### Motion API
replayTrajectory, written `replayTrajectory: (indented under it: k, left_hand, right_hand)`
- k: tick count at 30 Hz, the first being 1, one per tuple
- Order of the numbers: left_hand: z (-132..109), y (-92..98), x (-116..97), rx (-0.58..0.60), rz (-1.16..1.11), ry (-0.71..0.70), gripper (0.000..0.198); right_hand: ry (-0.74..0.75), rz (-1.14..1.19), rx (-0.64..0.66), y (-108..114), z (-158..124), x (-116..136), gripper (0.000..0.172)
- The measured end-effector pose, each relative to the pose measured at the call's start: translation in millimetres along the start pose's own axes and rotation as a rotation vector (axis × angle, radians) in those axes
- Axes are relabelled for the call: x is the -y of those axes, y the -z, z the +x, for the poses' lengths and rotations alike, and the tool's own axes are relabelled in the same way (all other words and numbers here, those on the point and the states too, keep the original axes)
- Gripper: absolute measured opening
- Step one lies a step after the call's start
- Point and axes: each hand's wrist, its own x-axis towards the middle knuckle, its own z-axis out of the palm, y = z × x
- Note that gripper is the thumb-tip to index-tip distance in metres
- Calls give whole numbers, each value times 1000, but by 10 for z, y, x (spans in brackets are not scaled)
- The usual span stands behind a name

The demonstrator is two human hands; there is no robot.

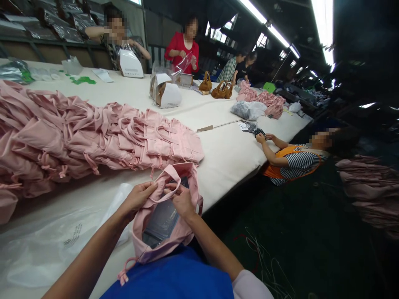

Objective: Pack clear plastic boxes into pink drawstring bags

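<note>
Near edge: pink cloth drawstring pouch [174, 232], mouth spread, grey packet inside. Left hand [139, 198] pinching rim, right hand [182, 201] pinching drawstring loop, keeping opening wide. Left: long pile of pink pouches [93, 133], stacked within reach.

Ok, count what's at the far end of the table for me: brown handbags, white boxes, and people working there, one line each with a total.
Brown handbags: 3
White boxes: 2
People on the far side: 4
Total: 9
</note>
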Motion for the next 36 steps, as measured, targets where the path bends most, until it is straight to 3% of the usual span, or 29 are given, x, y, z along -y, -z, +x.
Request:
replayTrajectory:
  k: [2, 4, 7, 9, 12, 14, 16, 18, 20, 21, 23, 25, 26, 28, 30, 36]
  left_hand:
    - [-56, -25, -31, -65, 126, -69, 52]
    - [-114, -47, -66, -128, 263, -130, 53]
    - [-161, -82, -99, -157, 351, -141, 57]
    - [-151, -103, -93, -155, 362, -134, 60]
    - [-101, -118, -62, -154, 368, -136, 62]
    - [-96, -126, -61, -144, 375, -124, 63]
    - [-159, -161, -96, -210, 480, -146, 64]
    - [-294, -241, -156, -409, 705, -341, 61]
    - [-455, -360, -196, -588, 899, -699, 48]
    - [-520, -428, -193, -564, 943, -878, 39]
    - [-576, -561, -125, -310, 936, -1056, 24]
    - [-518, -667, 9, 0, 896, -962, 20]
    - [-458, -705, 84, 92, 875, -860, 21]
    - [-328, -751, 215, 173, 845, -654, 22]
    - [-234, -771, 291, 208, 834, -545, 19]
    - [-219, -751, 276, 218, 882, -527, 15]
  right_hand:
    - [-31, 64, -53, 201, -83, 73, 29]
    - [-17, 77, -192, 467, -225, 161, 30]
    - [25, -82, -465, 866, -459, 226, 33]
    - [22, -210, -558, 1035, -597, 202, 35]
    - [-19, -265, -517, 1063, -770, 141, 33]
    - [13, -324, -484, 971, -857, 133, 33]
    - [9, -360, -468, 864, -907, 139, 42]
    - [-103, -251, -396, 787, -918, 125, 55]
    - [-229, -58, -285, 753, -901, 79, 51]
    - [-270, 27, -235, 745, -890, 49, 44]
    - [-309, 139, -186, 733, -870, -2, 34]
    - [-292, 171, -189, 712, -864, -27, 28]
    - [-273, 177, -194, 699, -866, -29, 26]
    - [-239, 183, -195, 673, -875, -20, 20]
    - [-224, 186, -198, 655, -886, -8, 17]
    - [-193, 111, -215, 637, -904, -7, 15]
